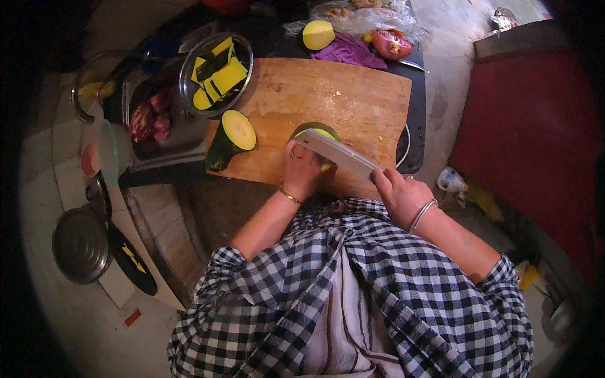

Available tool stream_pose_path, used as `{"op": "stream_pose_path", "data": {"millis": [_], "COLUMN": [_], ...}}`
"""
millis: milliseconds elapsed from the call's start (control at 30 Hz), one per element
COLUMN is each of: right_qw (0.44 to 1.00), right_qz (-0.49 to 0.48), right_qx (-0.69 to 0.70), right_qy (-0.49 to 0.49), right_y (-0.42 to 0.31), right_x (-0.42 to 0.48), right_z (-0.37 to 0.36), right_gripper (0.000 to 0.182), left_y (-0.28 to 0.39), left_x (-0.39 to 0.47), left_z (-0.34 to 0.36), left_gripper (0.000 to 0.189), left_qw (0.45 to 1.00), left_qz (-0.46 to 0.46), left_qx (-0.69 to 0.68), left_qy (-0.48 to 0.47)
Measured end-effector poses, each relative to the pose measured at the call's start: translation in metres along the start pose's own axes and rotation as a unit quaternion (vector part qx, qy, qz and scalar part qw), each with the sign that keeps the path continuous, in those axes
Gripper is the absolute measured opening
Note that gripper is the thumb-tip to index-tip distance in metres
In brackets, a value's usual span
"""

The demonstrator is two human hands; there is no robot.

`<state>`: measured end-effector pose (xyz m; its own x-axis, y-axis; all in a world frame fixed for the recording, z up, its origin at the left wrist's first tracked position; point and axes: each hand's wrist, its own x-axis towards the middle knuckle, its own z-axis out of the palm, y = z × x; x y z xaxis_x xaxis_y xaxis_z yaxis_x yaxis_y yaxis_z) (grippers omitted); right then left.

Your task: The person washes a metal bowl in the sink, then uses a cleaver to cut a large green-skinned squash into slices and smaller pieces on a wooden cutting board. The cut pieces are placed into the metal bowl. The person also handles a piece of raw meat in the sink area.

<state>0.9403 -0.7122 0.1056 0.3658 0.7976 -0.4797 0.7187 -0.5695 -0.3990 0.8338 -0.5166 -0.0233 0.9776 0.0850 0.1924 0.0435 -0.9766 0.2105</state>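
My right hand grips the handle of a cleaver, whose blade lies slantwise over a piece of green-skinned squash near the front of a wooden cutting board. Against the near left side of that piece is my left hand, its fingertips partly hidden by the blade. A larger cut squash with dark green skin rests at the board's left edge, its pale cut face up. At the board's back left corner, a metal-rimmed bowl holds several yellow squash pieces.
Reddish-purple chunks lie in a metal sink on the left. Behind the board are a purple cloth, a yellow cut piece, a cut red onion and plastic bags. Pans hang or stand at far left; which is unclear.
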Motion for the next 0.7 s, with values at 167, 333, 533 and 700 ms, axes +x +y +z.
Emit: {"op": "stream_pose_path", "data": {"millis": [167,333,533,700], "right_qw": [0.995,0.999,0.999,0.998], "right_qz": [0.029,-0.006,-0.025,0.0], "right_qx": [-0.002,-0.026,-0.012,-0.019], "right_qy": [-0.092,-0.025,-0.019,-0.06], "right_y": [-0.009,0.002,0.015,-0.003], "right_x": [0.026,0.081,0.062,0.03], "right_z": [-0.006,0.023,-0.018,-0.01], "right_gripper": [0.029,0.026,0.032,0.031], "left_y": [0.001,0.003,0.0,0.003], "left_x": [0.003,0.004,0.003,-0.001], "left_z": [-0.004,0.002,0.002,0.006], "left_gripper": [0.041,0.046,0.05,0.043], "left_qw": [1.0,0.999,0.998,0.998], "left_qz": [0.01,0.011,-0.027,-0.027], "left_qx": [-0.014,-0.027,-0.045,-0.062], "left_qy": [0.024,0.04,0.022,-0.011]}}
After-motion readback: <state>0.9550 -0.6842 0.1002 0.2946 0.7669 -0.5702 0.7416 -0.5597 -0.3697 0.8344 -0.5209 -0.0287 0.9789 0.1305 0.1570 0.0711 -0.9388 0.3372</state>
